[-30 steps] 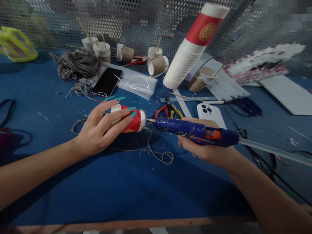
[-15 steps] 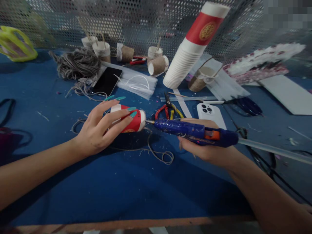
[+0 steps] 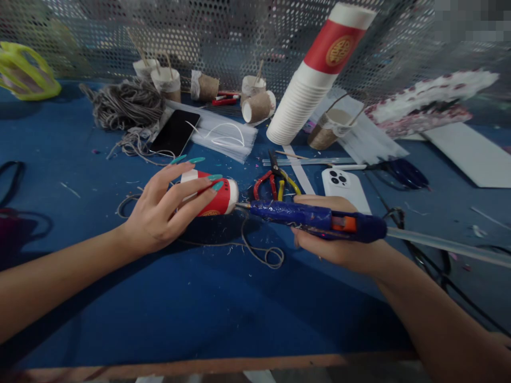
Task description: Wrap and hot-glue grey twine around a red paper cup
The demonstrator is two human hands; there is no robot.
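On its side above the blue table (image 3: 199,319) lies a red and white paper cup (image 3: 221,199), gripped by my left hand (image 3: 159,207) with its fingers laid over the cup's wall. My right hand (image 3: 335,250) is wrapped round a blue hot glue gun (image 3: 295,214) with an orange part and a clear glue stick (image 3: 447,244) out of its back. The gun's metal nozzle is at the cup's right end; whether it touches cannot be made out. A thin grey cord (image 3: 255,252) runs under the cup and curls below it.
Behind the hands are red-and-yellow-handled pliers (image 3: 275,178), a white phone (image 3: 345,186), a black phone (image 3: 175,133), a bundle of grey cord (image 3: 123,103) and a tall leaning stack of paper cups (image 3: 305,90). Several cord-wrapped cups (image 3: 259,106) stand or lie by the perforated metal screen (image 3: 223,32).
The glue gun's nozzle has moved slightly down and left along the cup's end, with my right hand. My left hand and the cup have hardly moved.
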